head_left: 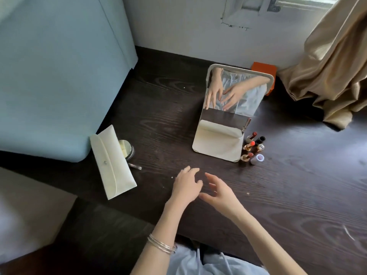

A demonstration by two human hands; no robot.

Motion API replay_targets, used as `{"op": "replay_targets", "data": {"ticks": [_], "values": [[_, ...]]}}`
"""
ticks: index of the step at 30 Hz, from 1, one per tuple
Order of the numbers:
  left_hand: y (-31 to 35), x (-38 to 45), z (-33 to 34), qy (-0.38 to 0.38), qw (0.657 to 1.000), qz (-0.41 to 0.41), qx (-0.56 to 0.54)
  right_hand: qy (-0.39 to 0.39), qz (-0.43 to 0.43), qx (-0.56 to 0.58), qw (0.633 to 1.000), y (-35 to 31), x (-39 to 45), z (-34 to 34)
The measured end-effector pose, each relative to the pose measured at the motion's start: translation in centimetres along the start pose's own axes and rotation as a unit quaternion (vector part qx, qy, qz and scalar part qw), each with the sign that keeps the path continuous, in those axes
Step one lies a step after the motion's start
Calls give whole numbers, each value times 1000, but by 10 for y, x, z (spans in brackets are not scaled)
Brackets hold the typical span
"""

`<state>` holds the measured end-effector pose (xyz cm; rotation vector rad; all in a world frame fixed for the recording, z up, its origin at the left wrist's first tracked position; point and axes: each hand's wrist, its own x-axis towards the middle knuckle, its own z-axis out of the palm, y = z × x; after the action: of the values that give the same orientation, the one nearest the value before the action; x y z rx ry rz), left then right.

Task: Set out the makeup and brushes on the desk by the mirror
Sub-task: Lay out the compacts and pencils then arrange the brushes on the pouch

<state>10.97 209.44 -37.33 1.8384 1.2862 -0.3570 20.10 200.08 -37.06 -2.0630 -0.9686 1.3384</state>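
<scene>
Three uncapped lipsticks stood with their caps beside the mirror, beyond your right hand. The flat cream pouch lay left of your left hand. Both hands hovered empty, fingers relaxed, over the dark woodgrain desk.

One head-worn wide-angle view looks steeply down and forward from above the near edge of the dark wooden surface, close over both forearms, facing the standing mirror and the far wall
</scene>
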Motion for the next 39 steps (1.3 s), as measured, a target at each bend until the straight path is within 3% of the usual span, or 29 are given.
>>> {"op": "replay_targets", "data": {"ticks": [6, 10, 15, 20, 25, 28, 33, 39], "values": [[-64, -11, -63, 214, 974, -19, -78, -41, 5, -1, 999, -44, 34, 39], [-114, -9, -103, 313, 943, -105, -32, -73, 24, 22, 997, -76, 56, 75], [-167, -4, -126, 270, 932, -223, -91, -88, 43, 41, 994, -111, 83, 117], [-185, 14, -136, 244, 922, -237, -183, -96, 75, 65, 990, -127, 100, 145], [-190, 20, -141, 217, 922, -248, -203, -96, 91, 76, 988, -131, 104, 159], [-185, 17, -141, 221, 923, -232, -213, -85, 75, 73, 991, -130, 100, 158], [-157, 13, -126, 209, 944, -166, -195, 13, 48, 83, 995, -108, 79, 136], [-119, 27, -90, 136, 973, -103, -156, 83, 111, 100, 985, -71, 64, 111]]}}
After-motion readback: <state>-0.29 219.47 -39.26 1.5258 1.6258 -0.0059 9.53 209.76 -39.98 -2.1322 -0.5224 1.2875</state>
